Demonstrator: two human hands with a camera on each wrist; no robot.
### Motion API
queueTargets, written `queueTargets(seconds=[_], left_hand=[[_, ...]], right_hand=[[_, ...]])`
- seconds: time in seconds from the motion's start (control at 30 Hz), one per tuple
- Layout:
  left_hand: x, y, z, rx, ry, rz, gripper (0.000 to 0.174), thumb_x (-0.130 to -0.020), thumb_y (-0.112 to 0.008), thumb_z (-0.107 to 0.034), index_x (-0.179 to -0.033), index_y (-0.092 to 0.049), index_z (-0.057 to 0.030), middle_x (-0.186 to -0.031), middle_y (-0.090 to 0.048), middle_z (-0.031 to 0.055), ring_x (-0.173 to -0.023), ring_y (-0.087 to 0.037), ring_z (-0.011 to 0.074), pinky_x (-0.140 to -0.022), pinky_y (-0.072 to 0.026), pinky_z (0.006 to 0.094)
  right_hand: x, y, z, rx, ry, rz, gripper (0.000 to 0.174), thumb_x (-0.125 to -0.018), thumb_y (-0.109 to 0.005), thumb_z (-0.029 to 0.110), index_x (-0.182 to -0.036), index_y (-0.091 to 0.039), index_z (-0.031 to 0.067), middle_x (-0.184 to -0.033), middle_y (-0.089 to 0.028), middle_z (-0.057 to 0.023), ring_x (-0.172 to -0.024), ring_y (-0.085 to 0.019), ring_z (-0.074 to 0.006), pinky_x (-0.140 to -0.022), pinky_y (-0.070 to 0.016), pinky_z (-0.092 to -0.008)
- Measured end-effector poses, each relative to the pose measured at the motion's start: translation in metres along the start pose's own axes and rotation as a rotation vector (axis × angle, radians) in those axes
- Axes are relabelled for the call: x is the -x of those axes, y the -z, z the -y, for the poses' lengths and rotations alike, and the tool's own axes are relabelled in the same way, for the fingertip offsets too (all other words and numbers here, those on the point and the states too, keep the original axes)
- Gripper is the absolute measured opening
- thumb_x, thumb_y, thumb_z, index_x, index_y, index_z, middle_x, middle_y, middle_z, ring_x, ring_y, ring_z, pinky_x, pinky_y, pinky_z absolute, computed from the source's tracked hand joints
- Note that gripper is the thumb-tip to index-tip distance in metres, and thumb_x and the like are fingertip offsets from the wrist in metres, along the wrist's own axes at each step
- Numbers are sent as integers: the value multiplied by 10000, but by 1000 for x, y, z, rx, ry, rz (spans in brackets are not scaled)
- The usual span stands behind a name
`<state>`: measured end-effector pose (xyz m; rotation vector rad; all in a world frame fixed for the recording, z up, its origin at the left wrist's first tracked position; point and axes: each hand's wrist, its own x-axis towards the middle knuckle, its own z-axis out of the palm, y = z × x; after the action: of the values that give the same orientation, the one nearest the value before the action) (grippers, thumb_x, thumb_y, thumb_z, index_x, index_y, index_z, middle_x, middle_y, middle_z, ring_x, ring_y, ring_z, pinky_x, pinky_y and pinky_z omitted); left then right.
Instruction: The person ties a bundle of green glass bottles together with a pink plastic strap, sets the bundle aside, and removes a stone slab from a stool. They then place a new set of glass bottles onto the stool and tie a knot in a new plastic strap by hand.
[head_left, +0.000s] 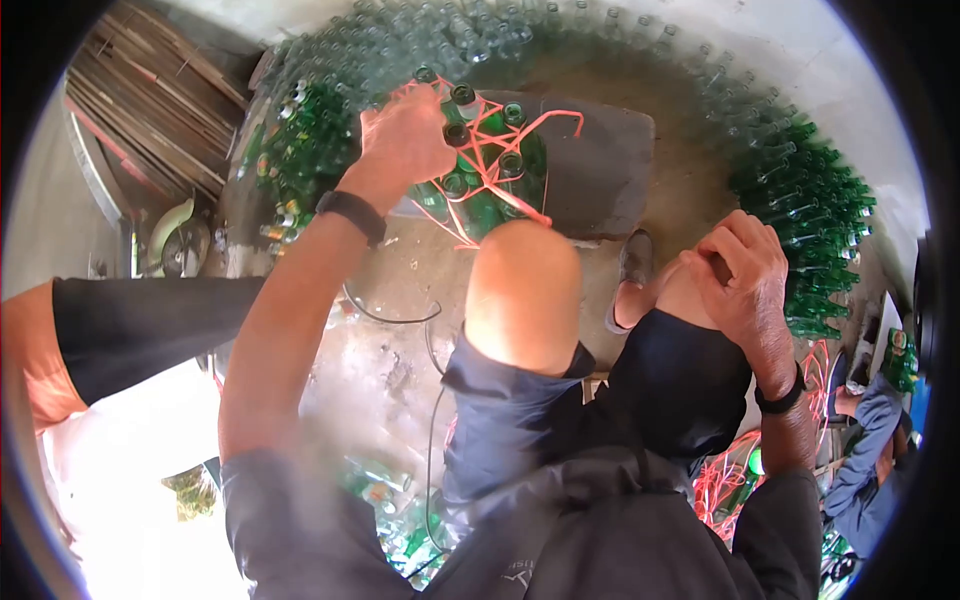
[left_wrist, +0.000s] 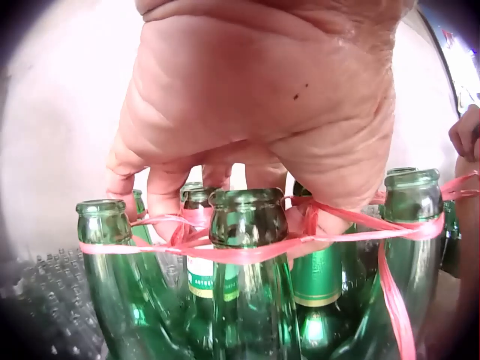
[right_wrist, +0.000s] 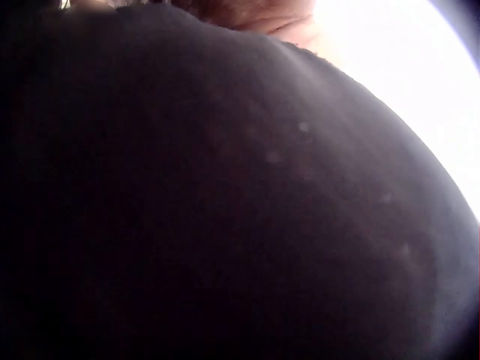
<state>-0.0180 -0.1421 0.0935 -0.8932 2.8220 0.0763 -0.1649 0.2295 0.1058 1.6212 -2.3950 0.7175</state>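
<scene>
A bundle of green glass bottles [head_left: 482,210] stands upright, its necks laced together with pink plastic twine [head_left: 497,160]. My left hand [head_left: 408,130] is over the far left side of the bundle. In the left wrist view, that hand's fingers [left_wrist: 166,187] reach down among the bottle necks and curl round the pink twine [left_wrist: 255,253], with the thumb hooked under a strand at right. One strand passes round the neck of the nearest bottle [left_wrist: 249,225]. My right hand [head_left: 742,275] rests on the right knee with fingers loosely bent, holding nothing. Dark cloth fills most of the right wrist view.
A grey slab [head_left: 600,165] lies beneath and right of the bundle. Rows of green bottles [head_left: 810,220] curve along the wall. Wooden boards [head_left: 150,100] lean at far left. A black cable [head_left: 432,450] runs across the floor. Loose pink twine [head_left: 722,490] and another person [head_left: 870,470] are at lower right.
</scene>
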Motion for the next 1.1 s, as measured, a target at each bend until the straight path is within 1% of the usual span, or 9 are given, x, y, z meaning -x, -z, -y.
queueTargets(seconds=[0.07,0.27,0.4,0.53,0.63,0.87,0.9,1.03,1.1], left_hand=[[13,6,6,-34,8,16,523,-765,-721,-212,-1220,-570,-3,-1120,-732,168,-1152,-671,346,-1008,-423,537],[47,-8,44,37,110,-13,514,-790,-711,-245,-1215,-575,10,-1142,-733,187,-1122,-688,378,-1005,-426,548],[83,-11,66,51,125,-1,443,-781,-694,-224,-1118,-617,53,-1084,-729,226,-1093,-695,396,-940,-461,568],[133,-15,82,49,200,3,394,-762,-680,-205,-1074,-664,36,-1121,-703,205,-1100,-684,399,-901,-490,564],[170,-28,102,80,201,-58,363,-715,-688,-200,-1045,-737,-55,-1215,-617,137,-1135,-649,381,-914,-512,530],[256,-49,131,179,396,-84,330,-719,-718,-226,-999,-758,-56,-1233,-626,101,-1157,-642,358,-939,-512,490],[267,-53,138,168,460,-24,375,-720,-732,-240,-1050,-738,-63,-1259,-624,89,-1161,-642,362,-944,-514,489],[320,-76,162,175,619,-21,491,-728,-764,-291,-1157,-668,-73,-1228,-645,111,-1156,-649,376,-949,-516,492],[342,-91,174,189,700,-15,494,-736,-774,-312,-1152,-670,-68,-1231,-650,126,-1163,-648,376,-949,-516,493]], right_hand=[[0,-1,1,-2,14,1,239,-709,-841,124,-736,-607,81,-773,-541,-50,-739,-564,-273,-682,-428,-399],[6,-3,2,13,44,-9,239,-727,-841,112,-753,-606,74,-786,-550,-58,-759,-579,-279,-695,-443,-398],[9,-3,-2,20,66,-22,231,-741,-831,103,-780,-605,72,-801,-559,-58,-786,-594,-277,-716,-454,-396],[13,-5,-6,35,101,-28,206,-775,-809,91,-799,-605,69,-820,-565,-55,-803,-595,-273,-735,-455,-391],[14,-7,-7,53,113,-34,196,-800,-794,81,-808,-599,70,-837,-571,-46,-814,-597,-264,-747,-444,-388],[12,-11,-5,43,171,-18,170,-833,-776,83,-838,-607,73,-856,-576,-41,-837,-603,-256,-753,-436,-379],[12,-11,-4,64,173,-12,164,-841,-772,89,-847,-609,77,-864,-577,-39,-841,-604,-255,-755,-436,-380],[14,-12,-7,106,213,11,142,-865,-763,107,-881,-622,94,-906,-595,-29,-874,-623,-247,-764,-444,-386],[14,-13,-9,129,209,30,121,-881,-758,124,-900,-640,106,-933,-615,-18,-899,-638,-235,-775,-454,-385]])
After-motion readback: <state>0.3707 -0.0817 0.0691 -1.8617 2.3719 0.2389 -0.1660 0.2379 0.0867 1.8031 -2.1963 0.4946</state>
